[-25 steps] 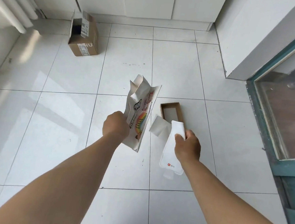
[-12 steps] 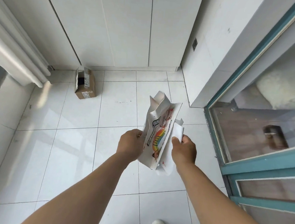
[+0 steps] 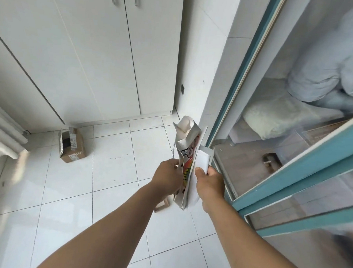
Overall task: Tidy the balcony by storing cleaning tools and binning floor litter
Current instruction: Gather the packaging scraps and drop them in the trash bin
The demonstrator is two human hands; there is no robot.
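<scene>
My left hand (image 3: 168,176) grips a white paper bag (image 3: 188,143) with a colourful print, held upright at mid-frame. Right beside it, my right hand (image 3: 209,183) pinches a flat white packet (image 3: 202,160) that presses against the bag's side. A small brown box tray (image 3: 161,204) lies on the white floor tiles just below my left wrist, mostly hidden by my arm.
An open brown cardboard box (image 3: 72,145) sits on the floor by the white cabinets (image 3: 93,53) at the back. A teal-framed sliding glass door (image 3: 295,175) runs along the right, with a white wall corner (image 3: 194,82) beside it.
My view has tilted upward and both hands have risen, bringing the bag and the white packet together. The brown tray stays on the floor, now lower in view.
</scene>
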